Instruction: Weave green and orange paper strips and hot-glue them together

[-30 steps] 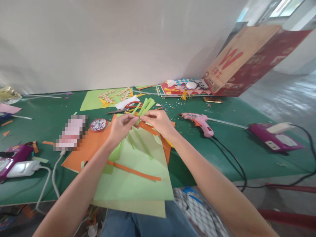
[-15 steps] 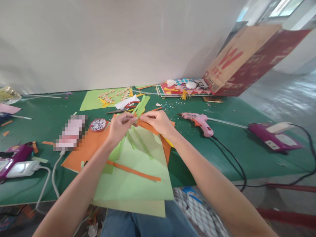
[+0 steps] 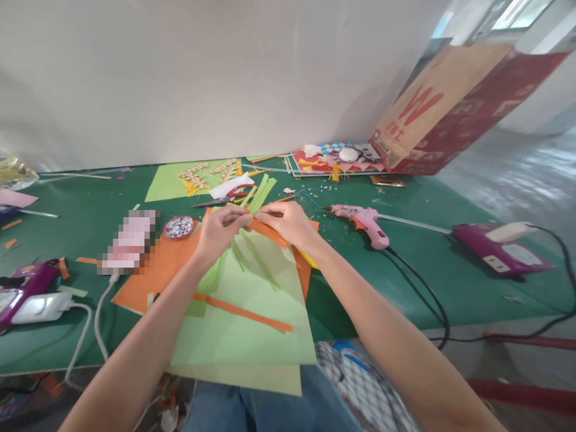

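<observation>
Several light-green paper strips meet between my two hands, their upper ends fanned out above my fingers and their lower ends hanging over the pale green paper sheets. My left hand pinches the strips from the left, thumb against fingers. From the right, my right hand pinches them at nearly the same spot. Orange paper shows by both sets of fingertips; how it is joined to the green strips is hidden. A loose orange strip lies across the green sheets, and orange paper sits beneath them.
Scissors with red handles lie just behind my hands. At the right rest a pink glue gun and a purple power strip. A round tin and a blurred-out phone are at the left. A paper bag stands back right.
The upper ends of the green strips have shifted slightly. Both hands stay nearly in place.
</observation>
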A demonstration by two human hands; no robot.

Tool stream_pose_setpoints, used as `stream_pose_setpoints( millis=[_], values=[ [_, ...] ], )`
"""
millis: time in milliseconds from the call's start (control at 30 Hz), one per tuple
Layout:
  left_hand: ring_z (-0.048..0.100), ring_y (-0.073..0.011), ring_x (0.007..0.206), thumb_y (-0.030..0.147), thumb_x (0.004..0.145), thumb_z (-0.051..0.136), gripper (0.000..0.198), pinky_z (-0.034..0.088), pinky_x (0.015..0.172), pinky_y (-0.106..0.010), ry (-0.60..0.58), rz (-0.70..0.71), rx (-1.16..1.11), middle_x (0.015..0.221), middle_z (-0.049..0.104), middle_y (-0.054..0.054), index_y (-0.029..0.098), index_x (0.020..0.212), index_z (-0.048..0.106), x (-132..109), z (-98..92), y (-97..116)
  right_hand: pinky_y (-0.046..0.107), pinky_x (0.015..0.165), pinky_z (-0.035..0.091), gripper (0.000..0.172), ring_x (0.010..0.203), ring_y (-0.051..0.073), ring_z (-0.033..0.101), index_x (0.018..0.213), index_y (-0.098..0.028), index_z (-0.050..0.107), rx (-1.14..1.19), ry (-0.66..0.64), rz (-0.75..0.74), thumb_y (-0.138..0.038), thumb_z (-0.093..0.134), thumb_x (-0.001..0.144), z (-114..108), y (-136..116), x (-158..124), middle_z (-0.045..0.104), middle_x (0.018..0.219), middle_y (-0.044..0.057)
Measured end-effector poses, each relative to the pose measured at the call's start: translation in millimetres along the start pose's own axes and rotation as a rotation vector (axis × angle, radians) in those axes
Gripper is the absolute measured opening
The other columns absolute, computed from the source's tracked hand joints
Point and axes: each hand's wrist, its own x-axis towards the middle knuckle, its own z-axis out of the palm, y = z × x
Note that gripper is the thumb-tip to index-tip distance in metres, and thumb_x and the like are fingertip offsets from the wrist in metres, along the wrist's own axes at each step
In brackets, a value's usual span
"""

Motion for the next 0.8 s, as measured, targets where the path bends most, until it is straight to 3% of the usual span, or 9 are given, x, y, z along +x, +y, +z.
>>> stream_pose_setpoints(
  millis=[333,533,800],
  values=[
    [0.066,-0.0167,0.059,0.043,0.061,0.078,0.030,0.046,0.055,-0.025,0.002,0.006,0.015,0.065,0.069,-0.002,0.018,0.069,0.065,0.9,-1.1,-2.2,0.029,0.071,0.042,0.018,0.076,0.018,0.062,0.069,-0.018,0.068,-0.008,-0.016,0.003,-0.033,0.060,0.076,-0.1,-1.4,-1.1,0.071,0.078,0.004],
    [0.065,-0.0152,0.058,0.040,0.063,0.075,0.025,0.046,0.054,-0.023,-0.046,0.019,0.066,0.063,0.068,-0.001,0.017,0.069,0.065,1.0,-2.5,-4.9,0.027,0.061,0.035,0.029,0.062,0.013,0.048,0.064,-0.017,0.060,0.023,0.025,0.031,-0.044,0.060,0.074,1.3,-0.6,-0.8,0.057,0.063,-0.001],
    [0.064,-0.0133,0.054,0.046,0.069,0.066,0.029,0.045,0.050,-0.021,-0.114,0.011,0.090,0.069,0.070,-0.003,0.017,0.067,0.067,-0.3,-0.6,3.7,0.027,0.060,0.031,0.029,0.060,0.011,0.039,0.058,-0.017,0.054,0.025,0.056,0.024,-0.041,0.060,0.071,2.0,1.8,1.5,0.049,0.060,-0.002]
  ],
)
